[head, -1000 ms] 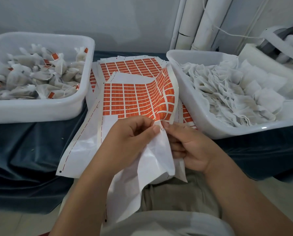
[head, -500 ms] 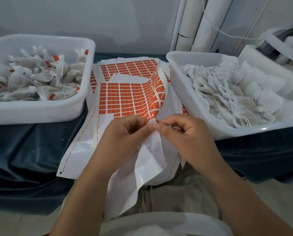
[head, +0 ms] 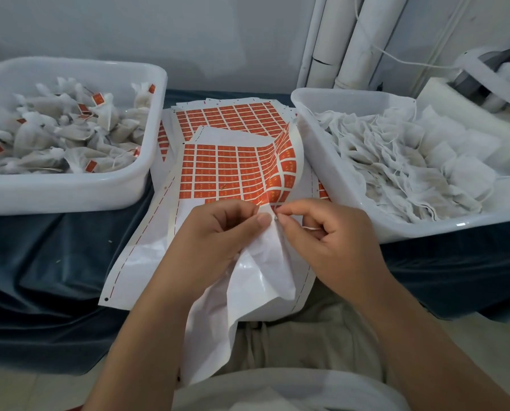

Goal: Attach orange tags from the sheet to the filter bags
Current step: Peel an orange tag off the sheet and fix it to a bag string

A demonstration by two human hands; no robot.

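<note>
A white sheet of orange tags [head: 224,170] lies between two tubs, its right side curled up and its bare lower part hanging over the table edge. My left hand [head: 218,235] pinches the sheet's white backing just below the lowest row of tags. My right hand [head: 328,235] pinches at the same spot with thumb and forefinger, at the edge of an orange tag. Untagged white filter bags [head: 402,164] fill the right tub. Filter bags with orange tags [head: 67,134] lie in the left tub.
The left white tub [head: 70,191] and right white tub [head: 348,102] stand on a dark blue cloth [head: 40,247]. More tag sheets [head: 233,114] are stacked under the top one. White pipes [head: 345,40] and a white machine [head: 491,75] stand behind.
Both hands have come together at the sheet's lower tag row. The right hand rose from under the sheet to pinch beside the left thumb, and the sheet's curled side shifted.
</note>
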